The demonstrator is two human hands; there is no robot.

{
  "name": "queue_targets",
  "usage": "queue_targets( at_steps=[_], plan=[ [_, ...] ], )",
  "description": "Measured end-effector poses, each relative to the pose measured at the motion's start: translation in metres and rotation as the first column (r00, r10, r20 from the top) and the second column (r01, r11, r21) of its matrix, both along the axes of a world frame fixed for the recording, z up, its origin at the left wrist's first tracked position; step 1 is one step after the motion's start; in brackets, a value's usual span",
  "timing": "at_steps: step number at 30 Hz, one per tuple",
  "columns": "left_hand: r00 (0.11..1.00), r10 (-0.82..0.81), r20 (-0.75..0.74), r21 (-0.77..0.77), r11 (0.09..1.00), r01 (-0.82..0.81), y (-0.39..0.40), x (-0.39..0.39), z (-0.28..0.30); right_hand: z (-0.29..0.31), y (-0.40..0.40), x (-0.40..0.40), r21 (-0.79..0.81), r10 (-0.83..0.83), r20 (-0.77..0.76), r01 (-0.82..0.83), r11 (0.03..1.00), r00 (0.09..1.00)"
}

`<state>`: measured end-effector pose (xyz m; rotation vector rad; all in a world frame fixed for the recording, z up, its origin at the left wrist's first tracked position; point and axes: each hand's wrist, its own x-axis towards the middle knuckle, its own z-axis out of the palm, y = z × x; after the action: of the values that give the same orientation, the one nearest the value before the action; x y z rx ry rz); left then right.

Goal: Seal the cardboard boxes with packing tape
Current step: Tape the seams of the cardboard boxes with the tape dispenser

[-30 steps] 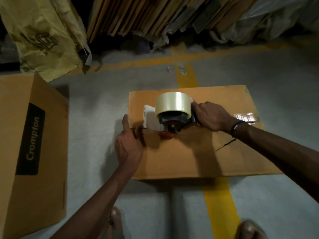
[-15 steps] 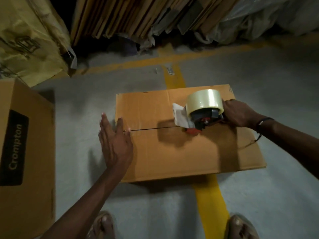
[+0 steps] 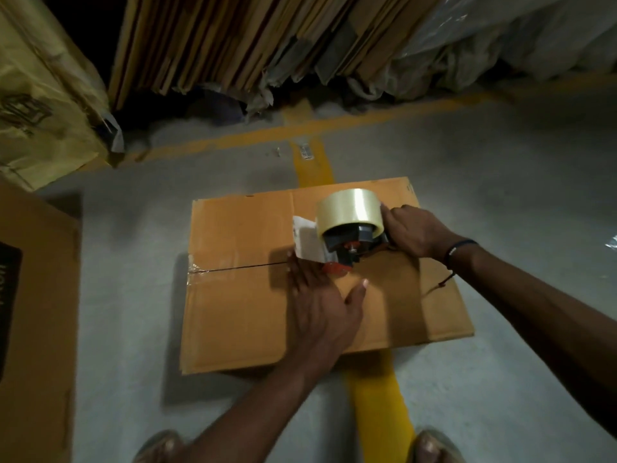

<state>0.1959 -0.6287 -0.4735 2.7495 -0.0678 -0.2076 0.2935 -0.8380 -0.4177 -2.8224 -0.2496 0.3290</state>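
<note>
Taping the box seam
Right hand (image 3: 412,230) grips the tape dispenser (image 3: 350,225) on the box (image 3: 240,309); left hand (image 3: 320,302) (fingers spread) presses flat beside it.

A grey concrete floor (image 3: 500,182) carries yellow painted lines (image 3: 377,406) that cross near its far edge. Along that far edge lean stacked flattened cardboard sheets (image 3: 213,41), with crumpled clear plastic sheeting (image 3: 494,38) at the far right corner and a yellow printed sack (image 3: 40,91) at the far left.

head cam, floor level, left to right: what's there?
Printed side box → box being sealed → left hand → tape dispenser → right hand.
</note>
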Motion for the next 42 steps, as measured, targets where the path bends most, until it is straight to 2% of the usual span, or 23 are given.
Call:
queue_targets(
  at_steps=[3,7,11,13,16,19,24,27,30,34,36,39,42],
  plan=[
    [0.998,0.021,0.051,0.057,0.998,-0.024,-0.008,0.001,-0.008,-0.006,-0.004,0.007,-0.006,0.027,-0.011,-0.027,1.000,1.000],
    [0.979,-0.004,0.202,0.033,0.999,-0.003,-0.004,-0.004,-0.015,-0.009,-0.012,0.009,0.045,0.030,-0.029,-0.029,0.999,0.999],
    [0.989,-0.022,0.147,0.100,0.995,0.007,-0.002,-0.002,-0.018,-0.004,-0.044,0.006,-0.010,-0.043,-0.023,0.043,0.999,0.999],
    [0.994,0.001,0.108,0.117,0.993,-0.013,-0.004,-0.001,-0.019,-0.001,-0.079,-0.003,-0.033,-0.024,-0.015,0.023,0.999,1.000],
    [0.992,0.009,0.129,0.132,0.991,-0.026,-0.007,-0.001,-0.020,0.003,-0.119,-0.016,-0.007,-0.062,-0.041,0.062,0.998,0.997],
    [0.989,0.024,0.143,0.120,0.992,-0.041,-0.013,-0.001,-0.019,0.001,-0.126,-0.016,0.016,-0.116,-0.082,0.118,0.993,0.990],
    [0.989,-0.072,0.128,0.016,0.997,0.070,-0.072,0.009,-0.010,0.005,-0.124,-0.012,-0.016,0.002,-0.065,-0.003,1.000,0.998],
    [0.984,-0.110,0.139,-0.051,0.992,0.118,-0.110,0.009,-0.009,0.004,-0.126,-0.013,-0.004,0.006,-0.071,-0.006,1.000,0.997],
    [0.978,-0.109,0.177,-0.047,0.992,0.119,-0.119,0.007,-0.011,0.000,-0.130,-0.011,0.026,-0.006,-0.086,0.008,1.000,0.996],
    [0.981,-0.119,0.156,0.021,0.993,0.117,-0.116,0.007,-0.013,0.004,-0.142,-0.013,0.034,0.037,-0.085,-0.035,0.999,0.996],
    [0.980,-0.139,0.143,0.039,0.990,0.135,-0.117,0.007,-0.013,0.012,-0.160,-0.016,0.024,-0.007,-0.094,0.009,1.000,0.996],
    [0.984,-0.133,0.116,0.033,0.991,0.130,-0.116,0.006,-0.009,0.016,-0.190,-0.026,-0.024,-0.157,-0.137,0.155,0.988,0.978],
    [0.983,-0.131,0.130,0.042,0.991,0.127,-0.117,0.006,-0.010,0.003,-0.200,-0.033,0.006,-0.241,-0.161,0.246,0.969,0.957]
  ],
)
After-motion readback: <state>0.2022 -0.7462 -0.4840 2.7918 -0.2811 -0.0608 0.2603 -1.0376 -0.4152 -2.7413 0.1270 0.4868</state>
